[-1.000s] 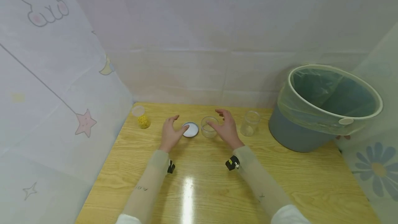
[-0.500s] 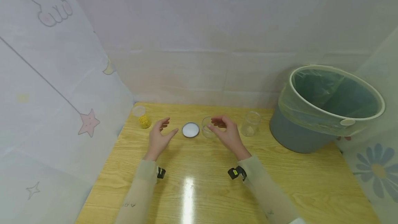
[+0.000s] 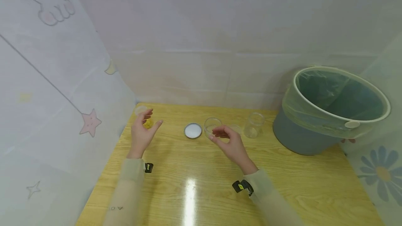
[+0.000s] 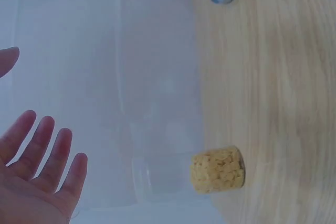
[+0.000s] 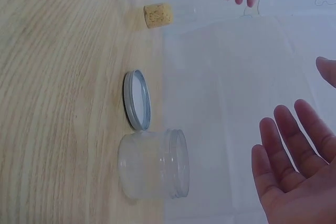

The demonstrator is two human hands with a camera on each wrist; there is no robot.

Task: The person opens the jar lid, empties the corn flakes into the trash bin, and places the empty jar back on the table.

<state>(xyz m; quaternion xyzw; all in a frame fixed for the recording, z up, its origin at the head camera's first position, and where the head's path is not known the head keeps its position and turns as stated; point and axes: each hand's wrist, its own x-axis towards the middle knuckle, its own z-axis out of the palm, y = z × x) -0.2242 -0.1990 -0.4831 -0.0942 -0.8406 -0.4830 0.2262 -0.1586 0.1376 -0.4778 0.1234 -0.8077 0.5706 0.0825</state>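
Observation:
My left hand (image 3: 141,135) hovers over the table's left side with its fingers loosely spread, holding nothing. It partly covers a clear jar (image 3: 141,109) whose lower part is filled with small yellow pieces (image 4: 218,170). Empty too, my right hand (image 3: 231,145) has gently bent fingers and overlaps the near edge of a short, wide clear jar (image 3: 211,121) in the head view. That jar stands upright and uncovered, as the right wrist view shows. Just left of it, a silver-rimmed lid (image 3: 193,130) lies with its white inside up.
A taller clear container (image 3: 253,125) stands right of my right hand, with a faint clear round thing (image 3: 236,128) beside it. Farther right is a big grey-blue bin (image 3: 298,132) with a plastic liner. Cloth walls (image 3: 188,76) printed with drawings border the wooden table (image 3: 176,184).
My left hand has left the lid and moved left toward the jar with yellow pieces. My right hand has drawn back from the short jar toward me. The jars and lid have stayed put.

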